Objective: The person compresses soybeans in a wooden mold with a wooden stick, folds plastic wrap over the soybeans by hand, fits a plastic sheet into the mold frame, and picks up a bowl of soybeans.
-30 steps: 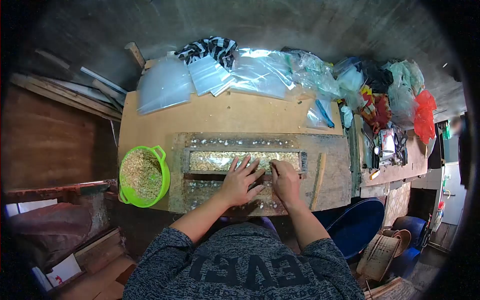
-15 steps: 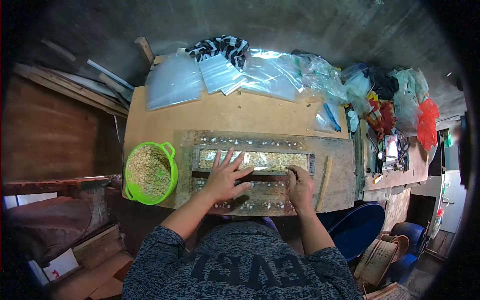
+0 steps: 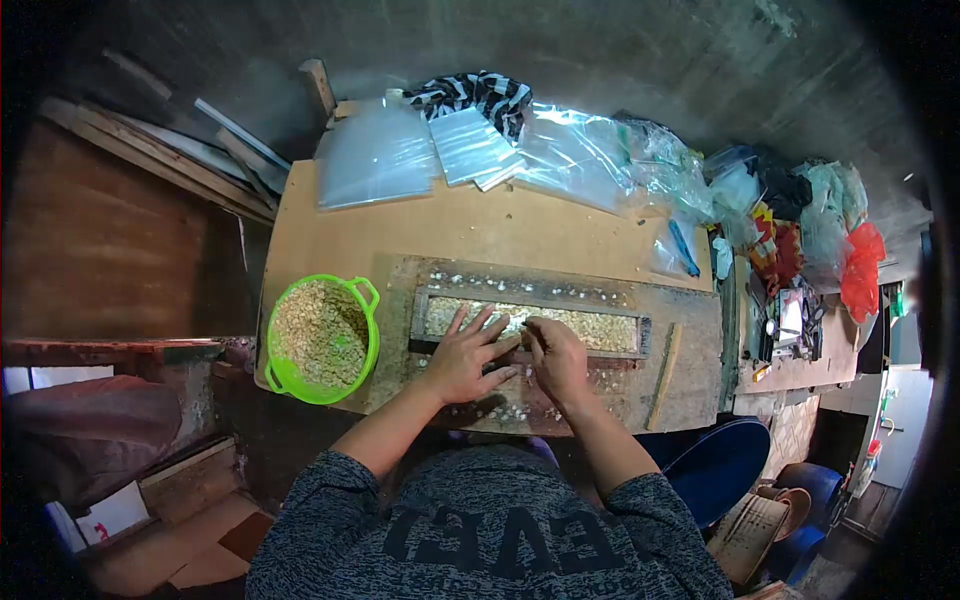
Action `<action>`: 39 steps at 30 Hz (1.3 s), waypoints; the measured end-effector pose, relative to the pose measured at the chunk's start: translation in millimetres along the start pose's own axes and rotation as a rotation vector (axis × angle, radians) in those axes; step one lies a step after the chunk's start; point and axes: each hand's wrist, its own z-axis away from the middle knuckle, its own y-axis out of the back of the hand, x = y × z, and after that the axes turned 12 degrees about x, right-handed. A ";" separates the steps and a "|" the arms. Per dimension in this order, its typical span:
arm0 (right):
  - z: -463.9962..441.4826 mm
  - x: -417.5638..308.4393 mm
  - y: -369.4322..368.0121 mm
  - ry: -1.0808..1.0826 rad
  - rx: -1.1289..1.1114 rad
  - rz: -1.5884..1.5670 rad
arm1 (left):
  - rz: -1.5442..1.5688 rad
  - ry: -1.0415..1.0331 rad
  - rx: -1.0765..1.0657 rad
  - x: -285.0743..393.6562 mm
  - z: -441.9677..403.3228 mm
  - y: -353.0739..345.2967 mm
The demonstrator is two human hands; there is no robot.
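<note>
A long, narrow wooden frame (image 3: 643, 336) lies on a worn board (image 3: 690, 350), filled with pale flakes (image 3: 598, 328) that look like oats or puffed grain. My left hand (image 3: 462, 362) rests with fingers spread over the left half of the frame and its near edge. Close beside it, my right hand (image 3: 560, 362) is closed in a pinch above the flakes near the middle. Its fingers hide whatever they grip. A small shiny patch, perhaps clear film, shows between the hands. To the left stands a green plastic basket (image 3: 374, 335) holding more flakes.
A loose wooden strip (image 3: 665, 376) lies right of the frame. Clear plastic sheets (image 3: 375, 160) and bags line the table's back edge, with a blue-handled tool (image 3: 683, 248) at the right. A blue barrel (image 3: 715, 465) stands below the table's right corner.
My right hand has moved left from the frame's right end to its middle, next to my left hand. Glare over the flakes on the right has gone. The whole view has shifted slightly.
</note>
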 end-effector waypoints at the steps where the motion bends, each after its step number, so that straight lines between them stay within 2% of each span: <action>1: -1.0 -1.2 -0.8 0.039 -0.016 0.045 | -0.005 -0.002 -0.006 0.0 0.7 -0.4; 5: 0.1 -2.4 0.6 0.079 -0.115 0.126 | -0.001 -0.013 -0.013 -4.4 1.2 -1.9; 8: 6.3 -5.6 3.8 0.101 -0.019 0.066 | 0.017 -0.009 0.008 -5.8 3.3 0.8; 13: 7.3 -5.0 4.1 -0.056 0.023 0.037 | -0.074 0.052 0.064 -8.7 14.7 22.3; 17: 3.7 -9.3 -7.5 -0.090 -0.022 0.038 | -0.069 0.088 0.062 -20.3 26.7 29.1; 20: -0.9 -19.0 -19.0 -0.068 -0.038 -0.025 | -0.023 0.092 0.083 -23.4 29.7 27.7; 26: -6.8 -31.9 -20.5 0.089 -0.180 0.147 | 0.026 0.084 0.112 -24.1 29.6 30.1; 28: -2.1 -26.3 -21.9 0.158 -0.058 0.044 | 0.036 0.085 0.121 -27.6 32.0 27.6; 35: -7.0 -36.8 -38.0 0.088 -0.108 0.029 | 0.040 0.058 0.151 -31.5 35.0 24.3; 39: -16.4 -49.9 -39.4 0.183 -0.181 0.113 | 0.031 0.073 0.131 -33.1 35.7 23.0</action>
